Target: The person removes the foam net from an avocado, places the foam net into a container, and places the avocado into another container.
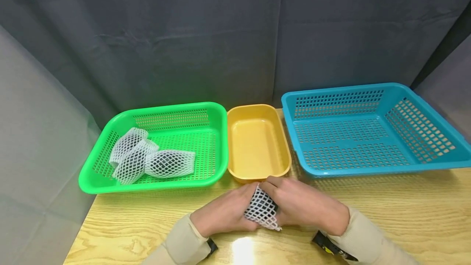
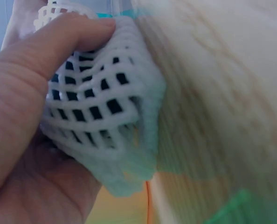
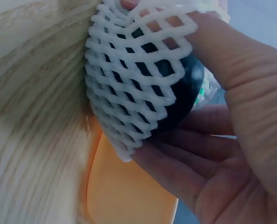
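Observation:
In front of the yellow tray, both hands hold a white foam net sleeve (image 1: 262,207) with a dark, smooth, rounded object (image 3: 187,88) inside it. My left hand (image 1: 229,211) grips the netted side, its thumb lying across the mesh in the left wrist view. My right hand (image 1: 307,204) has its thumb at the sleeve's edge and its fingers beneath the dark object, part of which shows bare in the right wrist view. Several more dark objects in white net sleeves (image 1: 170,163) lie in the green basket (image 1: 220,146), toward its left side.
The yellow tray (image 1: 257,148) stands between the green basket and a larger blue basket (image 1: 342,134) on the right. All three sit along the back of the wooden table (image 1: 397,216). A dark curtain (image 1: 191,40) hangs behind, with a pale panel (image 1: 40,134) at the left.

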Demonstrator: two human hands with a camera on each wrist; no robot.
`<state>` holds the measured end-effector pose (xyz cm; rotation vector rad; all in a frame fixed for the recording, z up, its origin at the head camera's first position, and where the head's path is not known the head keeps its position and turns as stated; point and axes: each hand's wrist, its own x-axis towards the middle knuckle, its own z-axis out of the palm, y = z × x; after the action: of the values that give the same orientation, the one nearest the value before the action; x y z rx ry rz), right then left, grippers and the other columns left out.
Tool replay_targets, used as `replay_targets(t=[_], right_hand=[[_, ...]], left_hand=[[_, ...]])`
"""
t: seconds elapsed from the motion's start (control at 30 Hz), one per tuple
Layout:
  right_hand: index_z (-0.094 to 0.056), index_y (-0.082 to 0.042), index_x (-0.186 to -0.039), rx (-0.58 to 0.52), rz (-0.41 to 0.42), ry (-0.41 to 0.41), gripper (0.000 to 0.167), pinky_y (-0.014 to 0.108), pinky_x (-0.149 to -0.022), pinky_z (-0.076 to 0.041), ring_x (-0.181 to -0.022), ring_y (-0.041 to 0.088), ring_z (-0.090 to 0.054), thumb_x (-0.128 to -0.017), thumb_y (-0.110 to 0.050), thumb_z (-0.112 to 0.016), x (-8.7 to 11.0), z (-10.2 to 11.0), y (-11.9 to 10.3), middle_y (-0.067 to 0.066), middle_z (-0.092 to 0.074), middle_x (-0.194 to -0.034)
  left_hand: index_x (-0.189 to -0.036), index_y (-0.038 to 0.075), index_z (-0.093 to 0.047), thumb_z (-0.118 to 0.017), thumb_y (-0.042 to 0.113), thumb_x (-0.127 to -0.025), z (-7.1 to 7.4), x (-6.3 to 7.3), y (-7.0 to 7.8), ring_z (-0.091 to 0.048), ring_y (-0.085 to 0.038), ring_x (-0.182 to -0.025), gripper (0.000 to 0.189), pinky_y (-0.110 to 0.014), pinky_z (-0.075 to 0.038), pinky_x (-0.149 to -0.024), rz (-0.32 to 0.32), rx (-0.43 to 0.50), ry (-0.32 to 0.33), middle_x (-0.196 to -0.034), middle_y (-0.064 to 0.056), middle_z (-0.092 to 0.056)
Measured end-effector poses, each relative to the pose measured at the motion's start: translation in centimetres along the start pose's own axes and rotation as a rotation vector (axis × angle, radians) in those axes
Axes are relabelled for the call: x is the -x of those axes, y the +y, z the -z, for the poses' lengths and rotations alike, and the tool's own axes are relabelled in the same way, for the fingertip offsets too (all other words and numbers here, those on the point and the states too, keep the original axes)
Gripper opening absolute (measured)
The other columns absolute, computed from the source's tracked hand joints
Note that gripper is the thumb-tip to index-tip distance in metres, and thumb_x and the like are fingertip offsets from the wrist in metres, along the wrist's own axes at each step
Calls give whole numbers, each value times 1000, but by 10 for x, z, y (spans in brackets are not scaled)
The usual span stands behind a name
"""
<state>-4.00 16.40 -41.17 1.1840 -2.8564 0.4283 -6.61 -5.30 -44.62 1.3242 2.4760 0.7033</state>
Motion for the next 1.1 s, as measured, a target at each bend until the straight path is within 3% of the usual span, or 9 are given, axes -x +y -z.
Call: replay_targets(t=[0.53,0.77,0.97,1.1], right_hand=[[-67,-6,-118,33,-35,-24,60,28,-77,-62,-88,11,-68,-69,-33,-91,-1,-6,-3,3,-72,-106],[-67,-7,-116,8,-44,-22,60,25,-76,-61,-87,10,-67,-70,-36,-91,-1,-9,-4,3,-71,-106],[-67,-8,-117,-39,-34,-21,63,21,-75,-60,-87,8,-69,-74,-49,-89,-2,-11,-3,2,-72,-108],[-68,-9,-113,-54,-43,-17,56,20,-74,-59,-86,6,-67,-76,-46,-88,-3,-11,-2,0,-72,-104]], left_hand=[[-148,11,-39,-85,22,-77,0,1,0,-60,-6,-116,85,-22,-52,-106,31,-7,-8,-137,1,-59],[-149,10,-39,-86,24,-76,0,1,0,-60,-8,-118,88,-24,-51,-108,49,-37,-16,-138,-1,-59],[-153,7,-36,-86,24,-75,0,1,1,-59,-12,-126,95,-29,-49,-113,71,-55,-28,-146,-3,-57],[-151,8,-38,-86,23,-74,0,1,1,-60,-11,-124,92,-28,-50,-112,75,-55,-31,-143,-3,-58]])
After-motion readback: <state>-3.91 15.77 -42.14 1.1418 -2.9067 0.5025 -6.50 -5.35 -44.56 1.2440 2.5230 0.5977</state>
